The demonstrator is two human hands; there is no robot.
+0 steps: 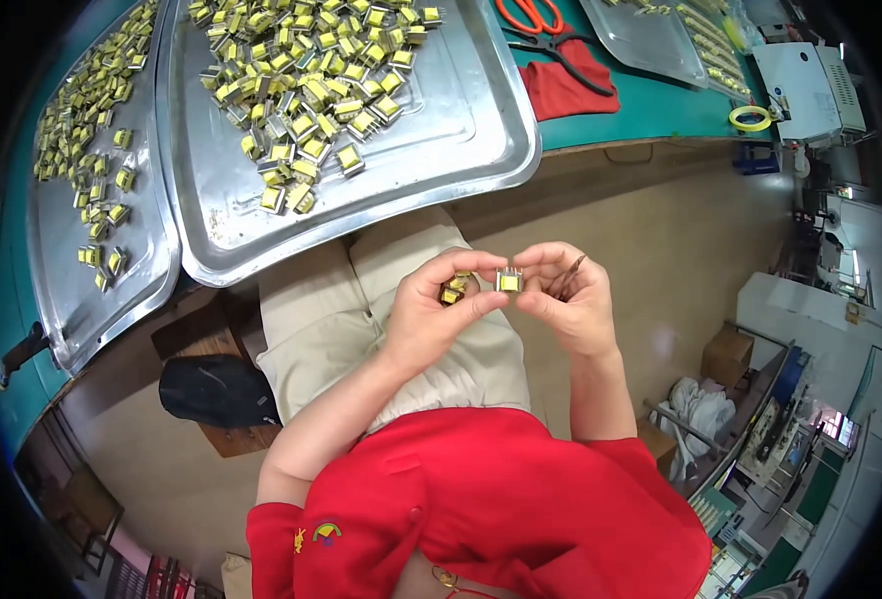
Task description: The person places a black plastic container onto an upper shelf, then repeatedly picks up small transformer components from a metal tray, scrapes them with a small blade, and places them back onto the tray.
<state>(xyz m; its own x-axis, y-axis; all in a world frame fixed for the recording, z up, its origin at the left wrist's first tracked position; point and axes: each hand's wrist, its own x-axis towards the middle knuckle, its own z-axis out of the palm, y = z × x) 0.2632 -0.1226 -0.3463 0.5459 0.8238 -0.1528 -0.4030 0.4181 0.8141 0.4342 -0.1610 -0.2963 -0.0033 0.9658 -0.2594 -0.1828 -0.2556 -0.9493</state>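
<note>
Above my lap, a small yellow-wrapped transformer [509, 283] with metal pins pointing up is pinched from both sides. My left hand [423, 311] grips its left side between thumb and fingertips. Curled in that same palm are a few more yellow transformers [454, 289], partly hidden by the fingers. On the other side, the thumb and forefinger of my right hand [583, 311] close on the held piece. A thin dark brown object [571, 272] shows by the right fingers; its kind is too small to make out.
A large metal tray [441, 170] bears a heap of transformers [311, 90]; a second tray [151, 265] with more stands left. Pliers [571, 60] with orange handles nearby lie on a red cloth [551, 95]. Further right are another tray [650, 45] and a yellow tape roll [750, 119].
</note>
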